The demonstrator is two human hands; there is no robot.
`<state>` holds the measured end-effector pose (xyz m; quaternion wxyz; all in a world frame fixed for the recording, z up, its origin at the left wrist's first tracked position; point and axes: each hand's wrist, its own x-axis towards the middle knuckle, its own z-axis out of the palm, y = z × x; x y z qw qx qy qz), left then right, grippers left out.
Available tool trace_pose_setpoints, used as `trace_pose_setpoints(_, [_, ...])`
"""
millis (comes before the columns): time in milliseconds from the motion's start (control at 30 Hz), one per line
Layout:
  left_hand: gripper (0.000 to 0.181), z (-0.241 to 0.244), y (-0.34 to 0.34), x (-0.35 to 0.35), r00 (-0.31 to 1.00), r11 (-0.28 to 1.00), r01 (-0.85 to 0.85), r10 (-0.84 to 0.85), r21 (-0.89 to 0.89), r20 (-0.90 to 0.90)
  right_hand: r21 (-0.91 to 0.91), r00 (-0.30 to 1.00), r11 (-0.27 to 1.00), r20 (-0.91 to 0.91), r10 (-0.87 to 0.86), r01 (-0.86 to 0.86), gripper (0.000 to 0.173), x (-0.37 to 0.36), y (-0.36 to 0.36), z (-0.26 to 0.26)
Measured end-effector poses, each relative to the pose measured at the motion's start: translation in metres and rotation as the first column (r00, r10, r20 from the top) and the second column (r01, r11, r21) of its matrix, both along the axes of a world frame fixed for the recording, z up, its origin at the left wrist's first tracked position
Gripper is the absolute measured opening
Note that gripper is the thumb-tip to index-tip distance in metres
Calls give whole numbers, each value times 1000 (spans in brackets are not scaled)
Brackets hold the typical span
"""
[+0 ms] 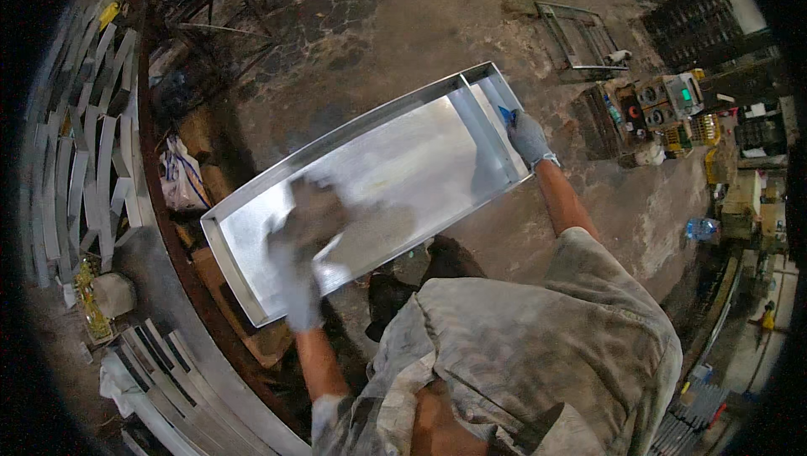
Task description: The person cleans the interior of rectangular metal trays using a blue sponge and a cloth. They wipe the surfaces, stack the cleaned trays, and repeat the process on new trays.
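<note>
A long, shallow sheet-metal tray (391,166) lies at a slant before me. Its walls are raised, and a crosswise partition (485,119) sets off a narrow section at the right end. My right hand (528,136), in a grey knit glove, grips the tray's right end wall. A small blue thing (506,114) shows at its fingertips; what it is cannot be made out. My left hand (299,286), also gloved, is motion-blurred over the left part of the tray. A dark brown blur (315,213), perhaps a cloth, covers its fingers.
On the left, a metal-topped bench (164,286) carries stacked metal strips (94,160) and a roll of tape (113,295). A plastic bag (183,175) sits beyond its edge. A metal frame (583,37) lies on the floor; boxes and a control unit (684,95) stand right.
</note>
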<state>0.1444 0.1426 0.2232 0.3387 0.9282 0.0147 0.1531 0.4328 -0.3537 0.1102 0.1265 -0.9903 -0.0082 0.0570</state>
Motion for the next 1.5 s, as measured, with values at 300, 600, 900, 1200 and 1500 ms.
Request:
trace_pose_setpoints(300, [64, -53, -85, 56, 973, 976, 169, -143, 140, -183, 41, 812, 838, 279, 513, -544, 56, -40, 153, 2])
trace_pose_setpoints(600, [92, -98, 231, -136, 184, 507, -820, 673, 265, -716, -82, 929, 931, -138, 344, -357, 49, 16, 232, 49])
trace_pose_setpoints(900, [58, -156, 212, -137, 567, 179, -820, 391, -544, -725, 32, 508, 508, -21, 861, -861, 35, -114, 502, -40])
trace_pose_setpoints(1200, [58, -165, 227, -145, 537, 275, -843, 460, -462, -707, 211, 311, 247, 366, 877, -946, 27, -184, 670, -72])
trace_pose_setpoints(1500, [62, -183, 244, -167, 449, 311, -892, 536, -328, -715, -85, 127, 119, -88, 988, -989, 31, 4, 233, 5])
